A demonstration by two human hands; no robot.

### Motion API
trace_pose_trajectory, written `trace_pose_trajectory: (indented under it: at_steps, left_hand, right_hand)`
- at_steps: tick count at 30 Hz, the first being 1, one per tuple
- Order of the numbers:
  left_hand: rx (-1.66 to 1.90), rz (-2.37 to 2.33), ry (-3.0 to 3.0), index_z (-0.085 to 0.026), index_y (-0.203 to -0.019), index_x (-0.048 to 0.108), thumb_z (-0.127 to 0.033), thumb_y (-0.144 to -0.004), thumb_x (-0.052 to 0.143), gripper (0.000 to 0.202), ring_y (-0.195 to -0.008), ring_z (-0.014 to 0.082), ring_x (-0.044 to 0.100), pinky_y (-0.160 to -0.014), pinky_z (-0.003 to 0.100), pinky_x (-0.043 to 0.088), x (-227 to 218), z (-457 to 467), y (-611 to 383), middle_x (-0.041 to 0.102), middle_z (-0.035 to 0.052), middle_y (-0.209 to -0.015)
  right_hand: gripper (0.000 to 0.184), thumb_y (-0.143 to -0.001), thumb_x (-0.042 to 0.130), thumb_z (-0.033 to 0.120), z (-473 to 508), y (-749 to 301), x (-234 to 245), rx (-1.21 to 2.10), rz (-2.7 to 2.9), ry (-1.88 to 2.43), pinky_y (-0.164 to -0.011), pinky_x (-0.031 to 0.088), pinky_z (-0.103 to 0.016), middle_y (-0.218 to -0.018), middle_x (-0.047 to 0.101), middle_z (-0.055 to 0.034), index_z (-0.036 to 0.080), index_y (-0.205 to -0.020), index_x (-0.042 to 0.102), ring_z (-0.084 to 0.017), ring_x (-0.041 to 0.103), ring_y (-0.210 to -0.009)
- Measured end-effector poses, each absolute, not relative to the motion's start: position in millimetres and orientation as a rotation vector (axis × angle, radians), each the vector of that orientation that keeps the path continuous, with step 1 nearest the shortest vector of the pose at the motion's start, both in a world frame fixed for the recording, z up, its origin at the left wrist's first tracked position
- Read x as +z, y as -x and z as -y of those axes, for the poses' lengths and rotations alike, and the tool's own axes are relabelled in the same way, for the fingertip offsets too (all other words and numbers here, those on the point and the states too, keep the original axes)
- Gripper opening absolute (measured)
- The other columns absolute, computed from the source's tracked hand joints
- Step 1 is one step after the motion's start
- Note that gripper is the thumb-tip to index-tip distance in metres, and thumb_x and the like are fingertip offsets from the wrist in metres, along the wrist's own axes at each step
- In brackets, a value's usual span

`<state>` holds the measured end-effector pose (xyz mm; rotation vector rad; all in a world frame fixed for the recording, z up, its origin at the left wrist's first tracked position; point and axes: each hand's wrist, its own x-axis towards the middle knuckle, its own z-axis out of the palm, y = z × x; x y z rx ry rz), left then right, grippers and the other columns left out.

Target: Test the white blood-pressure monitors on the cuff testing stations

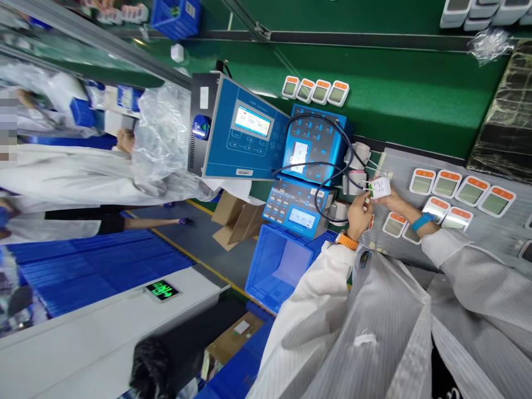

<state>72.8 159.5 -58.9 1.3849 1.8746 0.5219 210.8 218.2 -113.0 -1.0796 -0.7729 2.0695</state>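
My right hand (pixel 394 203), with a blue wristband above it, grips a small white electronic device (pixel 379 188). The device's labelled back faces up, and green shows at its left end. Beside that end is my left hand (pixel 359 217), below an orange watch strap. Its thumb and fingertips are pinched together at the device's edge; what is between them is too small to make out. Just past the fingers stand white cylinders (pixel 356 182) wrapped in bands, with thin tubes and a black cable (pixel 328 164) running about them.
Blue test instruments (pixel 305 208) with lit screens stand left of my hands, beside a larger blue tester (pixel 245 133). Several white-and-orange display units (pixel 471 190) lie on the grey mat, more on the green bench. A blue crate (pixel 260 266) is below. Co-workers in white coats (pixel 75 172) stand left.
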Motion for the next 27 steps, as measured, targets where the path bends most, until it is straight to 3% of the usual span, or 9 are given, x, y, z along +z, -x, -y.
trace_pose_trajectory:
  at_steps: [3,9,14,21,27]
  left_hand:
    - [0.481,-1.832,-1.443,-0.021,-0.137,0.063,-0.016,-0.090,0.059,0.048,-0.106,0.0218,0.067,-0.100,0.037,0.056,-63,-160,-72,0.059,0.0108,-0.140]
    - [0.429,-1.728,-1.497,-0.017,-0.138,0.061,-0.017,-0.088,0.057,0.051,-0.111,0.0234,0.064,-0.106,0.041,0.054,-74,-163,-68,0.051,0.0126,-0.139]
    - [0.467,-1.641,-1.491,-0.016,-0.138,0.060,-0.016,-0.084,0.060,0.054,-0.126,0.0274,0.056,-0.101,0.038,0.056,-85,-163,-67,0.048,0.0141,-0.138]
    - [0.547,-1.616,-1.412,-0.019,-0.135,0.059,-0.012,-0.076,0.063,0.059,-0.125,0.0278,0.052,-0.103,0.042,0.054,-92,-168,-63,0.049,0.0116,-0.130]
    - [0.426,-1.642,-1.495,-0.014,-0.126,0.063,-0.007,-0.071,0.065,0.056,-0.123,0.0294,0.054,-0.105,0.044,0.052,-89,-170,-64,0.054,0.0140,-0.124]
  right_hand:
    - [0.078,-0.052,0.082,0.024,-217,-211,-117,2.068,0.808,1.087,-0.080,0.057,-0.035,-0.122,0.070,-0.0009,0.031,-0.126,0.059,-0.024,0.067,-0.103]
    - [0.070,-0.058,0.078,0.021,-219,-215,-124,1.998,0.948,1.130,-0.083,0.056,-0.035,-0.111,0.071,-0.0021,0.025,-0.125,0.059,-0.025,0.065,-0.104]
    - [0.070,-0.054,0.075,0.018,-220,-215,-125,1.922,0.986,1.162,-0.084,0.056,-0.036,-0.112,0.069,-0.0029,0.025,-0.122,0.059,-0.024,0.065,-0.100]
    - [0.067,-0.057,0.077,0.022,-223,-205,-123,1.820,1.075,1.181,-0.090,0.057,-0.043,-0.124,0.066,-0.0055,0.029,-0.120,0.055,-0.028,0.064,-0.108]
    - [0.071,-0.057,0.071,0.015,-223,-197,-129,1.732,1.268,1.305,-0.088,0.057,-0.043,-0.109,0.066,-0.0053,0.026,-0.125,0.051,-0.028,0.066,-0.100]
